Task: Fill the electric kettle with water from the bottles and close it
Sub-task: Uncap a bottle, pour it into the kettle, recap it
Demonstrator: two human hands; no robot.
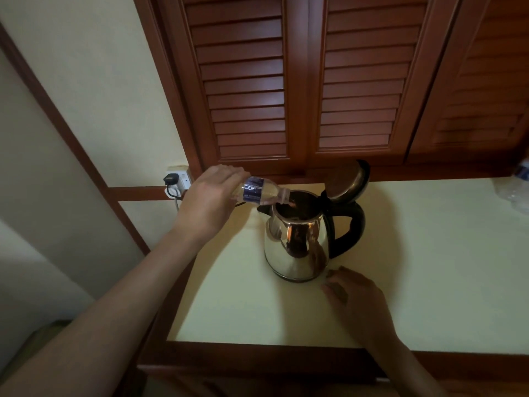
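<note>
Head camera looks down on the counter (pixel 429 267), where the kettle (pixel 294 247) stands, its lid (pixel 346 181) tipped up on the far side. The right hand (pixel 355 299) rests near its base, fingers relaxed. The left hand (pixel 210 196) grips 1 tilted bottle (pixel 263 191), neck at the kettle's mouth. Pouring looks underway; closing remains.

The base of the water bottle (pixel 262 191) is hidden inside the left hand (pixel 210 196); its label print is too small to read. Inside the kettle (pixel 297 245) it is too dark to judge any water. At the far right corner of the counter (pixel 429 253), clear plastic (pixel 513 196) is cut off by the frame edge.
</note>
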